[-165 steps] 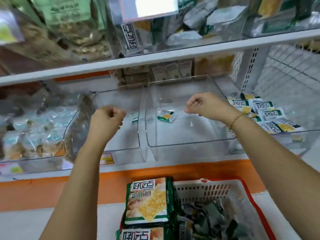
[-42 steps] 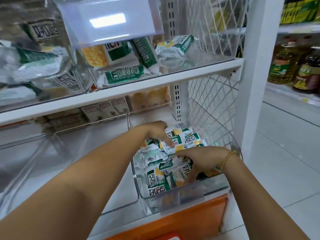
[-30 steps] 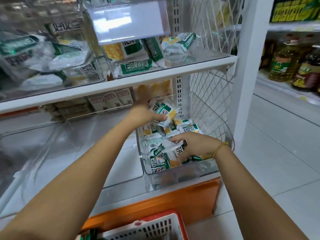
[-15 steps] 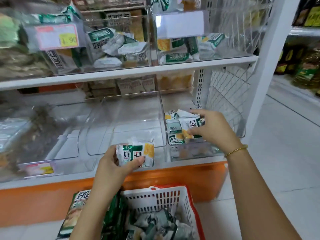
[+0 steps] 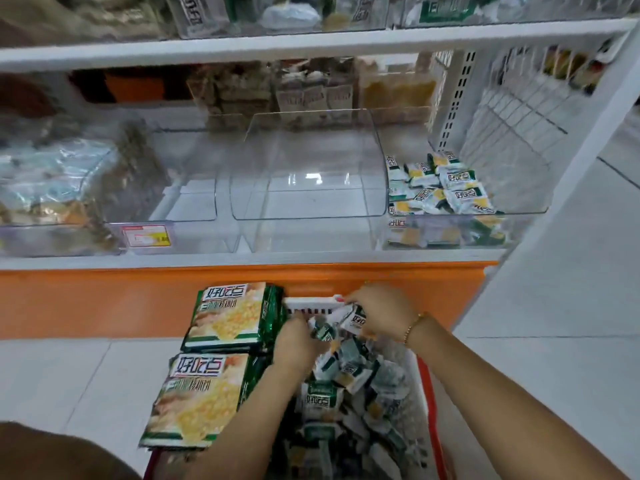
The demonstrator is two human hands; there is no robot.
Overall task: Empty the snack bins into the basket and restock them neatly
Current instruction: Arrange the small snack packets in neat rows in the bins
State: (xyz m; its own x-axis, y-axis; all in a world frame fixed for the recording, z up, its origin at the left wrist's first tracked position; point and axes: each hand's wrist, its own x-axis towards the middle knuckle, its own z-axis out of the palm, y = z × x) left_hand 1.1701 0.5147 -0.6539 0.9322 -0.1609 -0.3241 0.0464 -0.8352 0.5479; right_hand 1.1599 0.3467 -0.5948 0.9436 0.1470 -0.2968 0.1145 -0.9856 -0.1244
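Note:
Both hands are down in the red-and-white basket [image 5: 429,386] on the floor. My right hand [image 5: 381,313] grips a few small green-and-white snack packets [image 5: 355,318] over its far end. My left hand [image 5: 298,344] sits among the loose packets beside them, fingers curled and hidden, so its hold is unclear. The basket is heaped with small packets [image 5: 349,386]. On the lower shelf, the clear middle bin [image 5: 308,168] has nothing in it, and the right bin [image 5: 446,233] holds several packets [image 5: 446,188].
Two large green cracker packs [image 5: 228,317] lie stacked along the basket's left side. An orange kick panel [image 5: 104,299] runs under the shelf. Bins of other snacks fill the left [image 5: 52,188] and the upper shelf [image 5: 277,15]. A white wire mesh panel [image 5: 512,133] closes the shelf's right end.
Both hands came down from the right bin with packets into the basket. The view tipped down toward the floor.

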